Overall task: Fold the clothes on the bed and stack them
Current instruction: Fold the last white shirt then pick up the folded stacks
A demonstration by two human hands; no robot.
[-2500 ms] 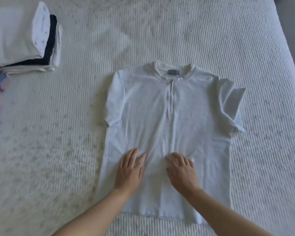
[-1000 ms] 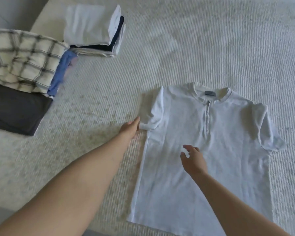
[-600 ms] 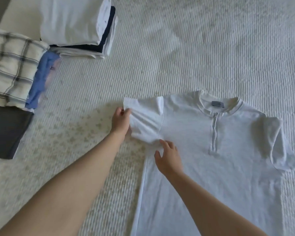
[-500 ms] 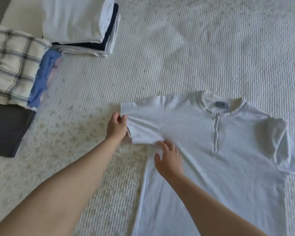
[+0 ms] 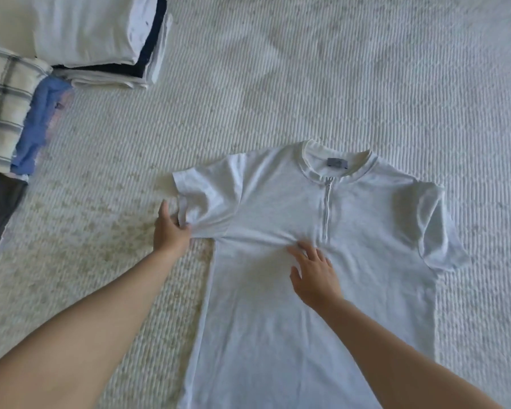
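White zip-neck tee (image 5: 337,261) is lying flat on the bed (image 5: 307,84). Left hand (image 5: 171,231) is pinching the sleeve hem, right hand (image 5: 314,273) is pressing the chest with fingers spread flat. Folded stack (image 5: 101,39) is sitting top left.

White shirt (image 5: 322,276) flat on bed (image 5: 307,84), left hand (image 5: 171,231) pinching sleeve (image 5: 207,199) edge, right hand (image 5: 316,273) pressing chest flat; folded stack (image 5: 101,39) far left
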